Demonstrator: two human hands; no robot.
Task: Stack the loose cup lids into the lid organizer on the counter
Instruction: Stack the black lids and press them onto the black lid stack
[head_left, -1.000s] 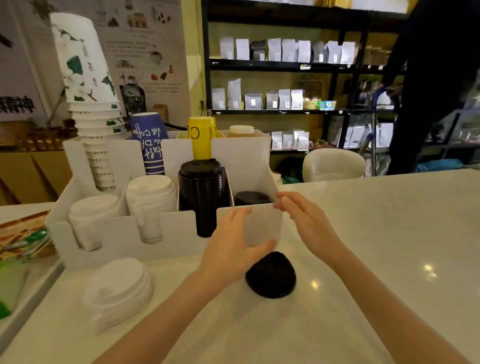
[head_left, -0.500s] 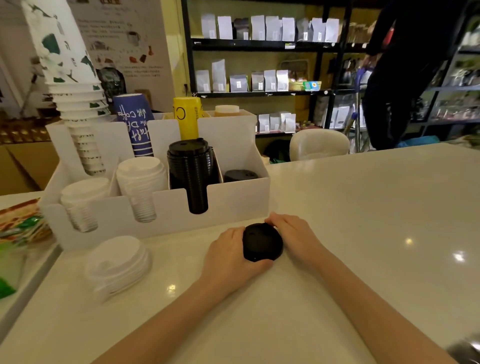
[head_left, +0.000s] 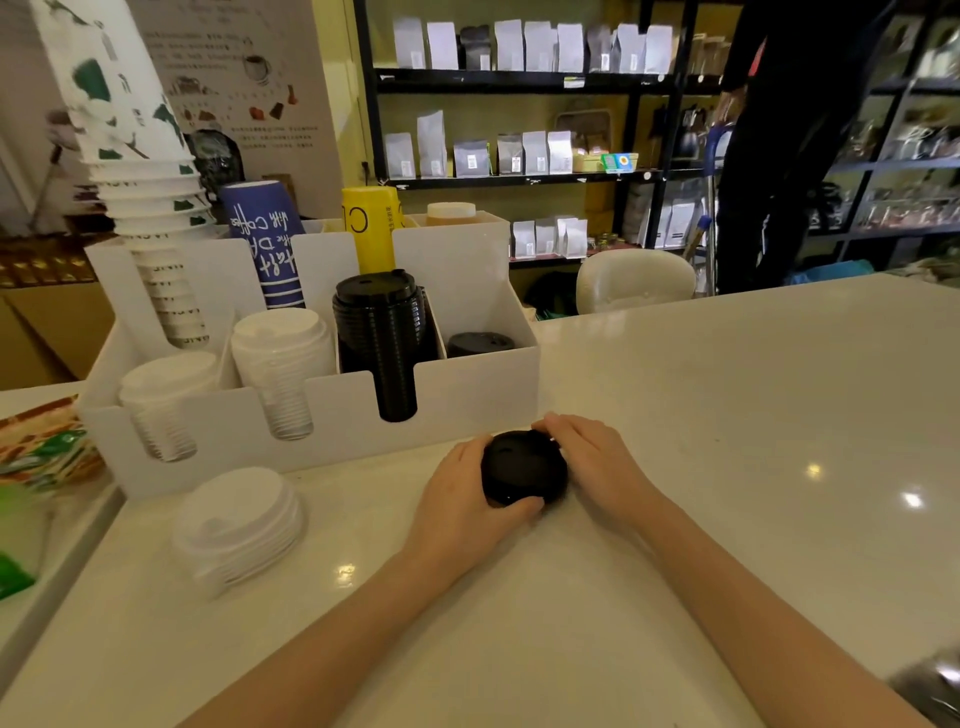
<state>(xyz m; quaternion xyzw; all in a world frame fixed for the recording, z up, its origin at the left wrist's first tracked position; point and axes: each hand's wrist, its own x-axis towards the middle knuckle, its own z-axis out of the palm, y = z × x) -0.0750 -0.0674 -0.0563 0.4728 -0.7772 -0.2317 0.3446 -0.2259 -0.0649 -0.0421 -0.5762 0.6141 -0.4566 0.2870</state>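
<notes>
Both hands cup a small stack of black lids (head_left: 523, 467) on the counter (head_left: 727, 415): the left hand (head_left: 467, 499) wraps its near side, the right hand (head_left: 592, 462) presses its far side. Just behind stands the white lid organizer (head_left: 467, 395), with loose white lids (head_left: 239, 525) to its left

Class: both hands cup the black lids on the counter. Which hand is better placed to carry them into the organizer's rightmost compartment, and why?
Probably the right hand. It lies on the black lids' right side, nearer the rightmost compartment, which is low on lids. The left hand would have to reach across.
</notes>
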